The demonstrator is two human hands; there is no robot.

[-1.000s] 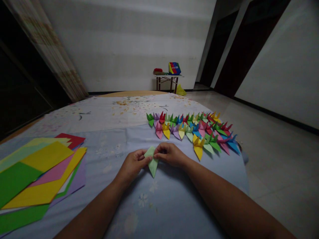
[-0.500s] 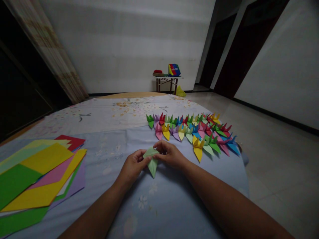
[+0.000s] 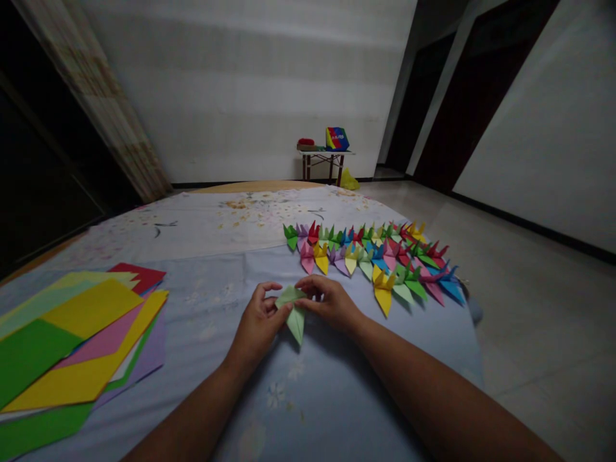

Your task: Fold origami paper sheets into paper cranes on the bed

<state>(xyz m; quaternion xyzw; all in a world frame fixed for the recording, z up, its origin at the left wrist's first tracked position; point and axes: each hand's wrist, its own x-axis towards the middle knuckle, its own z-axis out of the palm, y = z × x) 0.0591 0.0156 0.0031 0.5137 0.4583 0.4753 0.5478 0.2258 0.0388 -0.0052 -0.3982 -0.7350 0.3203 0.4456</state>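
A half-folded light green paper piece (image 3: 294,313) lies on the pale blue cloth (image 3: 312,391), its point toward me. My left hand (image 3: 257,321) pinches its left edge, with thumb and fingers curled around it. My right hand (image 3: 327,300) presses and pinches its upper right part. Just beyond and to the right, several finished paper cranes (image 3: 375,256) in many colours stand in rows on the cloth.
A fanned stack of coloured paper sheets (image 3: 72,333) lies at the left. A white flowered cloth (image 3: 216,218) covers the far part of the surface. A small table (image 3: 323,160) with a coloured box stands by the back wall. Bare tiled floor (image 3: 529,308) lies to the right.
The upper flap of the green piece has been folded down and flattened. My left fingers have lifted and curled over its left edge. The view has tilted slightly.
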